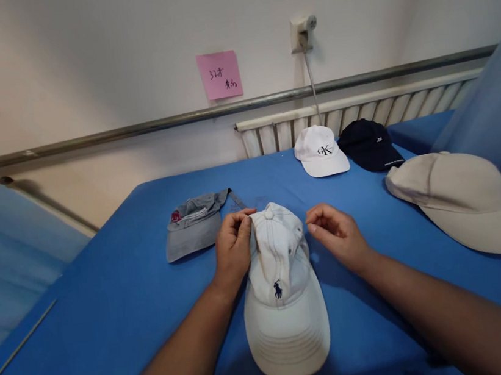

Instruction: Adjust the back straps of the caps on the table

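A white baseball cap with a dark blue polo-player emblem lies in front of me on the blue sheet, its brim pointing towards me. My left hand pinches the cap's far left edge between thumb and fingers. Just right of the crown, my right hand is held with its fingers curled in close to the thumb; nothing shows in it, and a small gap separates it from the cap. A grey cap with a red patch rests left of my left hand, its strap end stretching towards the fingers.
Farther back lie a white cap with black letters and a navy cap. A large beige cap is at the right. A thin stick lies at the left edge. Behind are a radiator, a rail and blue curtains.
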The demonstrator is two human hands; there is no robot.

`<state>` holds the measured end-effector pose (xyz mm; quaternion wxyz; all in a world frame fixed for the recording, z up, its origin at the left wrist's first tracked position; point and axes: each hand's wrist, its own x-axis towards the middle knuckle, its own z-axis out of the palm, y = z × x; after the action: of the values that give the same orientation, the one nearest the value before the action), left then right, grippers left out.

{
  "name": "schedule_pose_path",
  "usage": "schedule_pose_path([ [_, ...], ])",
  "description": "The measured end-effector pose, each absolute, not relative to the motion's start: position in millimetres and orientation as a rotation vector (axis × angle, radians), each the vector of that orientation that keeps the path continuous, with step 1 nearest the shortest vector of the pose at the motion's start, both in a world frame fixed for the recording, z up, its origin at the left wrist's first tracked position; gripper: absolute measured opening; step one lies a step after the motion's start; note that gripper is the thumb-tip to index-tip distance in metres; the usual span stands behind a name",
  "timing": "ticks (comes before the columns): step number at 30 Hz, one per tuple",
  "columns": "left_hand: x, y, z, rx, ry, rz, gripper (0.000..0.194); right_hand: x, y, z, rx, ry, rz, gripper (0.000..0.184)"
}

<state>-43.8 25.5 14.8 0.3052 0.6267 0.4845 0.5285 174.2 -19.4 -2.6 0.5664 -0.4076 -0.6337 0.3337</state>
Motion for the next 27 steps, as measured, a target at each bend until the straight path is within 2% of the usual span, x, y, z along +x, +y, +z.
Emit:
schedule_pose_path([
  [5,-43.7,25.2,13.8,1.636,1.262,1.401,0.019,176.9,-17.9,2.0,-0.898,-1.832,0.686,0.019],
  [10,-43.1,25.3,13.3,1.675,1.269,1.394,0.021,172.8,-22.5,4.1,-0.963,-1.905,0.568,0.007],
  [18,-44.4,24.9,11.8,1.837,1.325,1.393,0.017,184.5,-19.9,7.4,-0.96,-1.714,0.576,0.005],
  [21,-39.4,17.0,14.6,1.959,1.296,1.4,0.015,186.3,-17.9,7.0,-1.067,-1.772,0.615,0.016],
  [27,-34.6,4.0,18.1,2.15,1.163,1.323,0.014,187.7,-14.0,5.5,-1.095,-1.813,0.563,0.01],
])
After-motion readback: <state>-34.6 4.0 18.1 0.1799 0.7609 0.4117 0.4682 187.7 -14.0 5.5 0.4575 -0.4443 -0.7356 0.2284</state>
